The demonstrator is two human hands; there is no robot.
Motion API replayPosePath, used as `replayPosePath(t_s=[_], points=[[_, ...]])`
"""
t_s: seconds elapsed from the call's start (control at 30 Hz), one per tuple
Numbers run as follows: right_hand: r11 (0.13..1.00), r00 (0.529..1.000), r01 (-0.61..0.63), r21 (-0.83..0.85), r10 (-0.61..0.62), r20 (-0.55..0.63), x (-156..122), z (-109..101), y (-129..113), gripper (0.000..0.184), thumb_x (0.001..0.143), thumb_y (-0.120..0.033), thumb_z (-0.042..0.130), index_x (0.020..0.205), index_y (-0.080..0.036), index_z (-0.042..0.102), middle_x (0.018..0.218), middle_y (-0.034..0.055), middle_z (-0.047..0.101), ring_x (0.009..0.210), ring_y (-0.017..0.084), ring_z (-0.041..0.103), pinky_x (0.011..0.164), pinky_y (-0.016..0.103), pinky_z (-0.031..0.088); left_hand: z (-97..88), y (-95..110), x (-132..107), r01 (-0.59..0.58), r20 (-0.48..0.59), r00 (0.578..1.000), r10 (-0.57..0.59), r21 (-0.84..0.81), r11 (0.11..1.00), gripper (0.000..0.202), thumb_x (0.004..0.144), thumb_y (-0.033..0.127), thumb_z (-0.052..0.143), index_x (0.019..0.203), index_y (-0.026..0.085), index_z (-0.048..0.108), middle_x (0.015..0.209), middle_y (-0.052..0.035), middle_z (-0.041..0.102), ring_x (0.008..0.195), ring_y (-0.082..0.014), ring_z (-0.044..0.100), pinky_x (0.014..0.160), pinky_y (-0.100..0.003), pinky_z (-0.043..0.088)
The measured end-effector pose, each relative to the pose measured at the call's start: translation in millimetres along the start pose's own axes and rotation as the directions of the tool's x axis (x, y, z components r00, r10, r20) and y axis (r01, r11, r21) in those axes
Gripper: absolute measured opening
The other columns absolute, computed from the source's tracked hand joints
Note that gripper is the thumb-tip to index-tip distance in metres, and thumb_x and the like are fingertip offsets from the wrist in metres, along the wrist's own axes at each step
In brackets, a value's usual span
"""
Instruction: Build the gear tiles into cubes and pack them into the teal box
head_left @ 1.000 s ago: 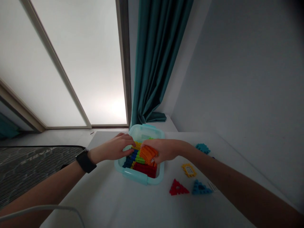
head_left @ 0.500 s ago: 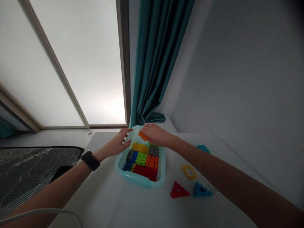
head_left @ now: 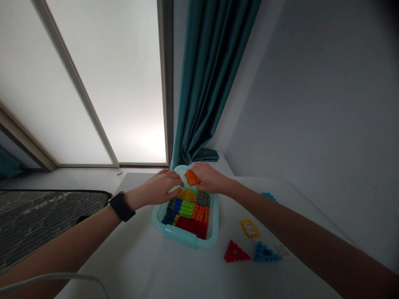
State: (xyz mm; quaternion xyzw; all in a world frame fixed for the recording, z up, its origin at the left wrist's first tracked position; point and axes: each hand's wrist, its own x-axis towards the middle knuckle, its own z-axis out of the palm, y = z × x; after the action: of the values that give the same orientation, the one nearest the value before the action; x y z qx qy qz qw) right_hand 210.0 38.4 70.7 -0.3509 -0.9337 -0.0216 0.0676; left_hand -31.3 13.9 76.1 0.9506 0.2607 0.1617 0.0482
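Observation:
My right hand (head_left: 207,177) grips an orange toy block piece (head_left: 192,178) over the far end of a light teal plastic box (head_left: 179,237). My left hand (head_left: 163,185), with a dark watch on the wrist, reaches over the box's left rim, fingers apart and nothing seen in them. Below its fingertips lie yellow pieces (head_left: 188,195). The box holds rows of toy pieces: green ones (head_left: 187,209) in the middle, orange ones (head_left: 200,213) beside them, grey ones (head_left: 203,198) behind, and red ones (head_left: 191,226) at the near side.
On the white table (head_left: 134,257), right of the box, lie a red triangle piece (head_left: 236,252), a blue triangle piece (head_left: 266,252), a yellow square piece (head_left: 249,228) and a white grid piece (head_left: 283,251). A teal curtain (head_left: 212,83) hangs behind. A pale cable (head_left: 62,275) crosses the lower left.
My left hand has moved right, further over the box and closer to the orange piece. The right hand has lifted and turned that piece slightly, so more of it shows.

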Motion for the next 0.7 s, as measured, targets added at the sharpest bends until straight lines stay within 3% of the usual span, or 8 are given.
replayPosePath(t_s=[0.1, 0.23, 0.37, 0.47, 0.53, 0.6, 0.7], points=[[0.993, 0.992, -0.116, 0.009, 0.116, -0.049, 2, 5, -3, 0.037, 0.080, -0.023, 0.066, 0.114, -0.013, 0.056, 0.112, 0.0128, 0.062, 0.103, 0.028, 0.053, 0.089, 0.039, 0.038, 6.7, -16, 1, 0.109, -0.084, 0.990, -0.111, -0.021, 0.994, 0.024, 0.094, 0.029, 0.048, 0.107, 0.020, 0.065, 0.110, -0.0090, 0.066, 0.105, -0.0239, 0.060, 0.096, -0.040, 0.046], [0.984, 0.989, -0.144, -0.108, 0.139, -0.056, 11, 15, -20, 0.034, 0.082, -0.026, 0.065, 0.112, -0.011, 0.058, 0.109, 0.0158, 0.063, 0.104, 0.030, 0.053, 0.090, 0.041, 0.039, 24.7, -34, 0, 0.169, -0.134, 0.974, -0.180, -0.089, 0.982, 0.029, 0.091, 0.027, 0.051, 0.117, 0.019, 0.059, 0.116, -0.0111, 0.061, 0.112, -0.0261, 0.056, 0.100, -0.045, 0.045], [0.974, 0.977, -0.202, -0.107, 0.193, -0.089, 22, 23, -30, 0.032, 0.084, -0.024, 0.064, 0.112, -0.010, 0.058, 0.107, 0.0169, 0.064, 0.105, 0.031, 0.053, 0.090, 0.042, 0.042, 35.8, -37, -2, 0.181, -0.157, 0.965, -0.211, -0.187, 0.966, 0.037, 0.087, 0.023, 0.053, 0.123, 0.018, 0.054, 0.121, -0.0112, 0.058, 0.119, -0.0264, 0.053, 0.105, -0.046, 0.044], [0.988, 0.982, -0.155, 0.011, 0.155, -0.107, 21, 17, -26, 0.038, 0.081, -0.023, 0.066, 0.115, -0.009, 0.057, 0.109, 0.0166, 0.064, 0.105, 0.030, 0.054, 0.092, 0.044, 0.044, 31.7, -35, -4, 0.198, -0.176, 0.952, -0.252, -0.276, 0.940, 0.035, 0.089, 0.026, 0.053, 0.124, 0.020, 0.054, 0.124, -0.0114, 0.059, 0.120, -0.0269, 0.053, 0.107, -0.049, 0.042], [0.983, 0.985, -0.074, 0.169, 0.098, -0.140, 13, 8, -23, 0.046, 0.078, -0.021, 0.068, 0.121, -0.011, 0.054, 0.113, 0.0143, 0.063, 0.106, 0.028, 0.055, 0.095, 0.044, 0.045, 24.4, -33, -4, 0.238, -0.181, 0.924, -0.338, -0.420, 0.876, 0.037, 0.092, 0.034, 0.053, 0.126, 0.020, 0.053, 0.126, -0.0120, 0.060, 0.120, -0.0269, 0.055, 0.104, -0.049, 0.044], [0.935, 0.976, -0.027, 0.352, 0.101, -0.193, 0, -2, -22, 0.051, 0.077, -0.020, 0.067, 0.126, -0.016, 0.052, 0.117, 0.0109, 0.062, 0.107, 0.026, 0.056, 0.094, 0.043, 0.047, 15.3, -30, -4, 0.253, -0.127, 0.902, -0.412, -0.619, 0.744, 0.042, 0.094, 0.040, 0.052, 0.131, 0.021, 0.049, 0.125, -0.0120, 0.062, 0.117, -0.0258, 0.058, 0.099, -0.046, 0.049], [0.846, 0.964, -0.019, 0.533, 0.156, -0.214, -19, -16, -29, 0.054, 0.080, -0.022, 0.065, 0.131, -0.021, 0.049, 0.123, 0.0097, 0.060, 0.110, 0.024, 0.058, 0.094, 0.043, 0.050, 1.5, -21, -3, 0.235, 0.064, 0.938, -0.341, -0.839, 0.491, 0.049, 0.095, 0.044, 0.053, 0.138, 0.023, 0.045, 0.128, -0.0114, 0.063, 0.116, -0.0244, 0.061, 0.097, -0.044, 0.051]])
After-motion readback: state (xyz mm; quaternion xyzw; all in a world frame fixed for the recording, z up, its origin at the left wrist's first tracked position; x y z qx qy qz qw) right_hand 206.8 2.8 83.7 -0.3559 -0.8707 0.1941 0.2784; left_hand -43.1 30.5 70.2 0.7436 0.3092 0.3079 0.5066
